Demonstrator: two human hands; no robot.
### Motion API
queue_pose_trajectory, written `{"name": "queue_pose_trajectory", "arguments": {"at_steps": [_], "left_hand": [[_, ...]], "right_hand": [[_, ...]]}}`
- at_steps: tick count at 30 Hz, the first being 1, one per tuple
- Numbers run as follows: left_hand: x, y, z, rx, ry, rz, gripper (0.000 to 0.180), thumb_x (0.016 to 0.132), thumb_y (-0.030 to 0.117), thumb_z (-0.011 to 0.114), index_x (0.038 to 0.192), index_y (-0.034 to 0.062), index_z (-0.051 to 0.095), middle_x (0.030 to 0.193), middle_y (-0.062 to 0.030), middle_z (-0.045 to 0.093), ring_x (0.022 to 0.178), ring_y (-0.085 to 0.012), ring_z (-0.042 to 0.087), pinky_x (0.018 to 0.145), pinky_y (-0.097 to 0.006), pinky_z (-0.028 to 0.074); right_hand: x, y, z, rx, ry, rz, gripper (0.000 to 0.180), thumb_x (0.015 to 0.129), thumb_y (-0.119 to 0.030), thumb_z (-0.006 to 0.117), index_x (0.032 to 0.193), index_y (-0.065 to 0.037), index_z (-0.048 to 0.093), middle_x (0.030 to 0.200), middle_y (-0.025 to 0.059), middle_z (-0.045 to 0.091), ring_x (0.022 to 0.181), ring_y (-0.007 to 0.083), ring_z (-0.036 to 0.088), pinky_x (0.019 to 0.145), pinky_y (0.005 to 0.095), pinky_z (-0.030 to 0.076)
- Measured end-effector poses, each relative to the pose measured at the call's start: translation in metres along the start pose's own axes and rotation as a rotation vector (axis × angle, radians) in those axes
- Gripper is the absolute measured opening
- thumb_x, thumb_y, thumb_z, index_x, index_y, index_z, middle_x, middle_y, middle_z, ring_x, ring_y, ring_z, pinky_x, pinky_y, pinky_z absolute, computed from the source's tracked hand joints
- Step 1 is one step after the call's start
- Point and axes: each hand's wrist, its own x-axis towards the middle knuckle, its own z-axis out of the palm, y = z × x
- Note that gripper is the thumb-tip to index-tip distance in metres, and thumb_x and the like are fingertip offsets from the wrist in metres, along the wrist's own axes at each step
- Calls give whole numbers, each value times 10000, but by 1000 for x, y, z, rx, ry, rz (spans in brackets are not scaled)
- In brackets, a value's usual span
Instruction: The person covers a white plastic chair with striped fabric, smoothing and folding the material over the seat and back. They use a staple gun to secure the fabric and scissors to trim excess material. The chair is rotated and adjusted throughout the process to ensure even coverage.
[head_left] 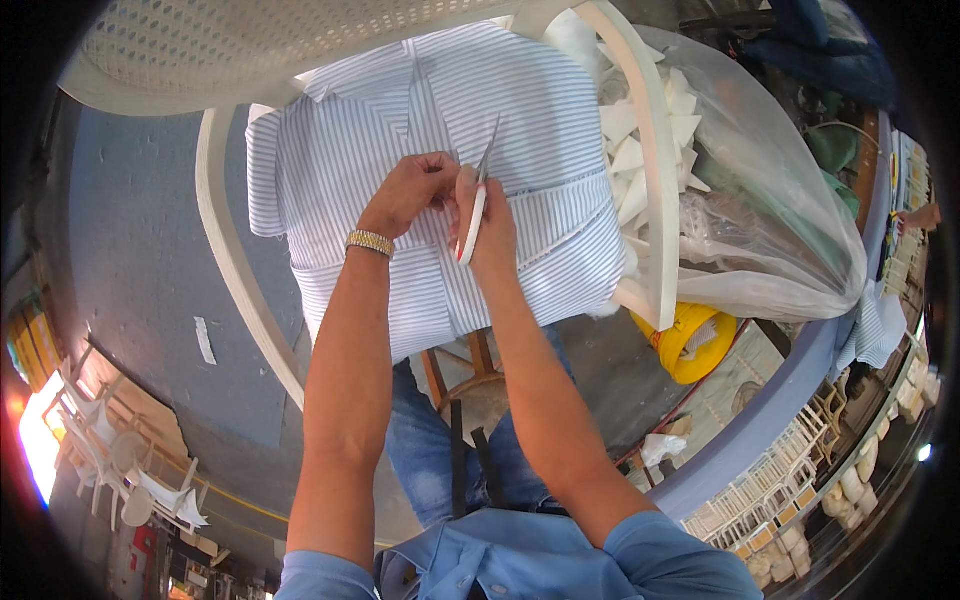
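Fingers [437, 162] of the left hand [403, 198] are bunched together, anything pinched hidden; the right hand [492, 235] is wrapped around scissors [476, 215]. The striped fabric [530, 110] spreads beneath and around them, within a cream chair [661, 200], and seems light, soft and pliable, best taken by a folded edge.

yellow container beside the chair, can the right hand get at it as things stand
Probably not directly: the right hand holds scissors, and the striped fabric and the chair's white armrest lie between it and the yellow container. Putting the scissors down and reaching around the armrest might work.
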Motion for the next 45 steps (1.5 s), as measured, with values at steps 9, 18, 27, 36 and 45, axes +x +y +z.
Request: {"name": "queue_pose_trajectory", "arguments": {"at_steps": [9,18,27,36,45], "left_hand": [[0,-3,-7,-44,-32,32,220,958,237,703,804,98,631,729,22,606,651,-81,550,656,-244,470],[-2,3,-6,-53,-26,1,214,980,234,719,827,99,654,702,21,599,618,-86,536,648,-256,466],[-3,2,-7,-98,-34,-3,229,990,205,707,796,101,642,697,31,580,638,-80,530,650,-257,460],[-4,-3,-12,-169,-72,28,229,984,195,714,791,98,637,716,15,592,640,-93,534,658,-263,460],[-7,-2,-10,-156,-38,21,201,970,185,732,809,94,653,723,15,594,646,-94,536,662,-263,461]], "right_hand": [[12,-18,-8,-70,-45,75,546,999,-536,618,903,-1,575,672,58,556,491,117,544,421,284,458],[39,-25,-3,-164,22,13,682,994,-650,541,904,24,591,609,98,574,463,195,578,458,342,473],[69,-41,-9,-68,0,21,639,996,-603,570,889,27,591,583,58,529,435,168,519,443,326,427],[83,-35,-6,-92,68,-99,592,990,-583,595,831,-13,570,609,15,488,464,121,488,408,301,397],[86,-50,-19,-98,34,18,613,922,-602,690,918,8,627,665,27,537,513,120,533,430,292,444]]}}
